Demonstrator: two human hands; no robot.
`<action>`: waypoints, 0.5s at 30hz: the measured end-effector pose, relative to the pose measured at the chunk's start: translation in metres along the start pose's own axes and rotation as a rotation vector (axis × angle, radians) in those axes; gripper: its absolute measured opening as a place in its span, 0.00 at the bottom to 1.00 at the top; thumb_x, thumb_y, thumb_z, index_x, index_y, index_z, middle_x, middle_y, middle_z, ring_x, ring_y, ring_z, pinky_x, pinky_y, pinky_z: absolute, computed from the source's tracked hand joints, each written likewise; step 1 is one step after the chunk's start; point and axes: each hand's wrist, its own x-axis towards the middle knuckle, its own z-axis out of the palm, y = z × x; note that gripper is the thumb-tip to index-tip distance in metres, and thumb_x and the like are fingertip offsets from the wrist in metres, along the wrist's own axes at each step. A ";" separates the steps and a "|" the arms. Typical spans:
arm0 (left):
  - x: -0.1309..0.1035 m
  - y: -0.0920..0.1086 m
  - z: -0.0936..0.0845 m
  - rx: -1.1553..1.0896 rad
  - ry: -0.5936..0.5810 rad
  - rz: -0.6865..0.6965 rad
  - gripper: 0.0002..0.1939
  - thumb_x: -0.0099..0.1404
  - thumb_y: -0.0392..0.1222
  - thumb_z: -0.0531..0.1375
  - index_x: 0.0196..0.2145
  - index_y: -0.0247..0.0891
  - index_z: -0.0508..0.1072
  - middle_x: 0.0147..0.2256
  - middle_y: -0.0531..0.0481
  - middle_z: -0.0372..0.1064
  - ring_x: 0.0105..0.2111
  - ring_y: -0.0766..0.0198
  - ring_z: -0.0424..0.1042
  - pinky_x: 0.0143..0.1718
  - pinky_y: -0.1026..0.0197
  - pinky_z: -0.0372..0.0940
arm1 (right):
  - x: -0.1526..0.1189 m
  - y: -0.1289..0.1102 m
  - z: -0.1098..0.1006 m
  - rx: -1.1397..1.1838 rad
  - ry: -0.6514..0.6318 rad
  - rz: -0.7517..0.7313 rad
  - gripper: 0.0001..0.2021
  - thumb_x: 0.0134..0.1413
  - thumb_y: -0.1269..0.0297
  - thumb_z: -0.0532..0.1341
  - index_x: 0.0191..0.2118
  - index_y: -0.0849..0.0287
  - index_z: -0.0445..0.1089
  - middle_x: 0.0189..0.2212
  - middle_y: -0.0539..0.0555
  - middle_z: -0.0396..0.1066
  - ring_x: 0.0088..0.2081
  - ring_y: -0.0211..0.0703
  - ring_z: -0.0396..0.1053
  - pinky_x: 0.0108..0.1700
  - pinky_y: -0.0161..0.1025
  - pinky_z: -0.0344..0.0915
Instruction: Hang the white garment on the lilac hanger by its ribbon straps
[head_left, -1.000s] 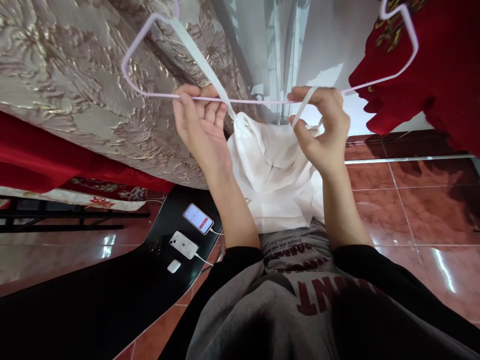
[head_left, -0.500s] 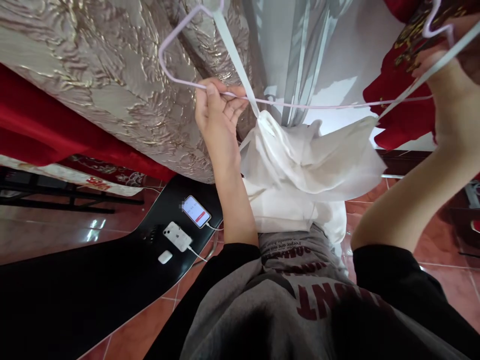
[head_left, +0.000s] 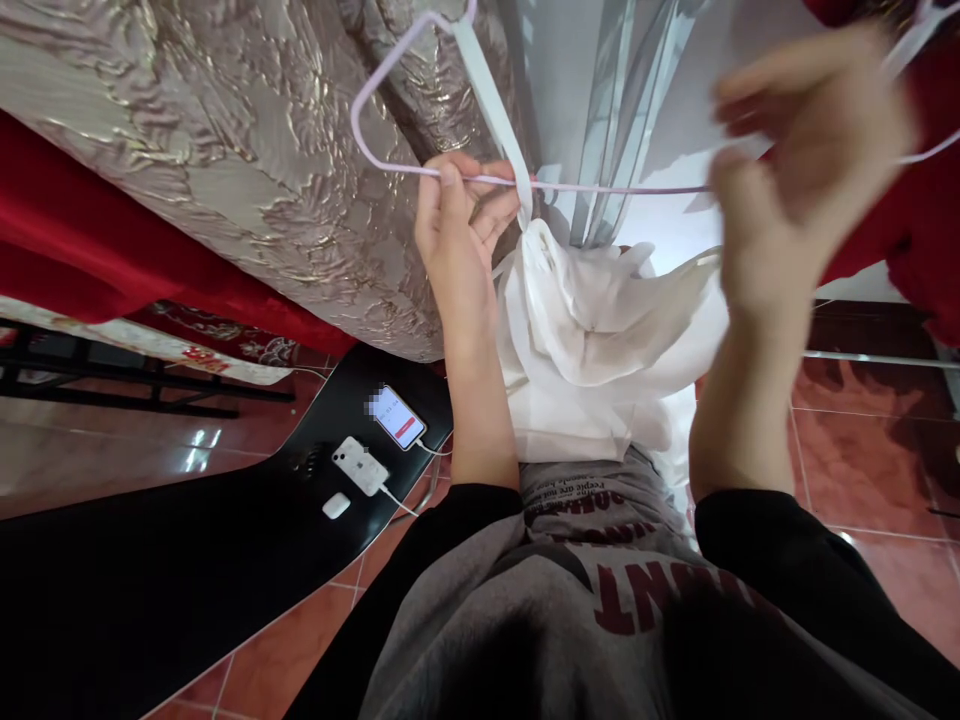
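Observation:
A pale purple clothes hanger (head_left: pixel 600 189) hangs across the upper view, its lower bar running behind my right hand. My left hand (head_left: pixel 461 215) is closed on that bar near its left end, thumb in front and fingers behind. A white strap (head_left: pixel 491 95) loops over the hanger's left shoulder, down to a sheer white garment (head_left: pixel 600 320) that droops below the bar. Another white strap (head_left: pixel 911 45) shows at the hanger's far right. My right hand (head_left: pixel 810 150), blurred by motion, is raised before the bar with thumb and fingers apart, holding nothing that I can see.
Embossed beige-gold fabric (head_left: pixel 225 180) hangs at the left, with red cloth (head_left: pixel 112 250) below it. A black bench (head_left: pixel 187 560) bears two phones, one lit (head_left: pixel 397 415) and one face down (head_left: pixel 360 465), plus a small white case (head_left: pixel 335 505). A sheer curtain (head_left: pixel 615 120) hangs behind.
My right hand has let go of the strap and hanger at the far right and swung left, its fingers spreading. My left hand and the hanger have shifted slightly right.

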 end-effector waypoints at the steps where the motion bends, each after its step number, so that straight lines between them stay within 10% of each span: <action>1: -0.002 0.000 -0.001 0.013 -0.008 0.002 0.17 0.83 0.41 0.40 0.39 0.42 0.63 0.38 0.49 0.77 0.37 0.60 0.78 0.49 0.55 0.69 | -0.007 0.002 0.010 -0.039 -0.028 -0.032 0.21 0.60 0.42 0.58 0.47 0.53 0.73 0.46 0.54 0.73 0.49 0.47 0.70 0.54 0.51 0.69; 7: -0.022 0.028 -0.022 0.417 -0.229 -0.005 0.14 0.79 0.46 0.55 0.40 0.38 0.77 0.36 0.44 0.79 0.40 0.53 0.78 0.51 0.50 0.69 | -0.037 0.019 0.039 -0.238 0.062 0.005 0.15 0.64 0.48 0.53 0.44 0.46 0.74 0.37 0.51 0.76 0.44 0.49 0.70 0.59 0.61 0.62; 15: -0.010 0.092 -0.013 0.399 -0.106 -0.253 0.25 0.73 0.68 0.50 0.49 0.52 0.76 0.43 0.41 0.78 0.62 0.42 0.64 0.39 0.44 0.70 | -0.052 0.003 0.038 -0.165 0.097 -0.045 0.14 0.64 0.50 0.53 0.48 0.43 0.71 0.44 0.50 0.75 0.49 0.49 0.69 0.65 0.60 0.57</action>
